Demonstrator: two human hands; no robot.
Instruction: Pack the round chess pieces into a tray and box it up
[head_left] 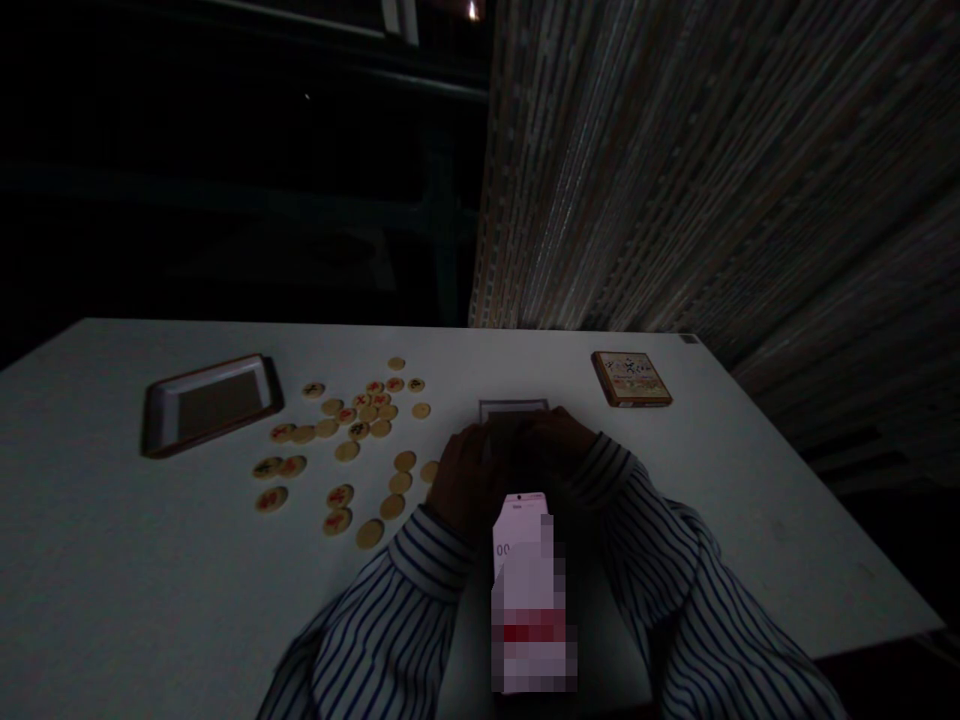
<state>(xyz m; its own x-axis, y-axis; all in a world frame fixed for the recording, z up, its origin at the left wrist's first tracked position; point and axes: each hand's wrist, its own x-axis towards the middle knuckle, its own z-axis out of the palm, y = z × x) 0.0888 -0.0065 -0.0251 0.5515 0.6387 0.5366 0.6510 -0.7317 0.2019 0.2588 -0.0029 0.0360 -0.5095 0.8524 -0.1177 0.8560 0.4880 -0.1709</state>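
Note:
My left hand [466, 478] and my right hand [561, 436] are close together at the middle of the white table. Both are at a small tray or box [514, 404], whose pale far rim shows just beyond them. Deep shadow hides my fingers, so what they hold, if anything, does not show. To the left of my left hand lie several round Chinese chess pieces [400, 482], some face up with red or dark characters, others showing plain wood. Below my hands, between my striped sleeves, is a phone [523, 530] with a lit screen, partly blurred out.
An open shallow tray [214, 400] with a brown rim is at the table's [187, 560] left. Toward the back right sits a flat box [632, 379] with a printed cover. A string curtain [600, 180] hangs behind the table's far edge. The room is dark.

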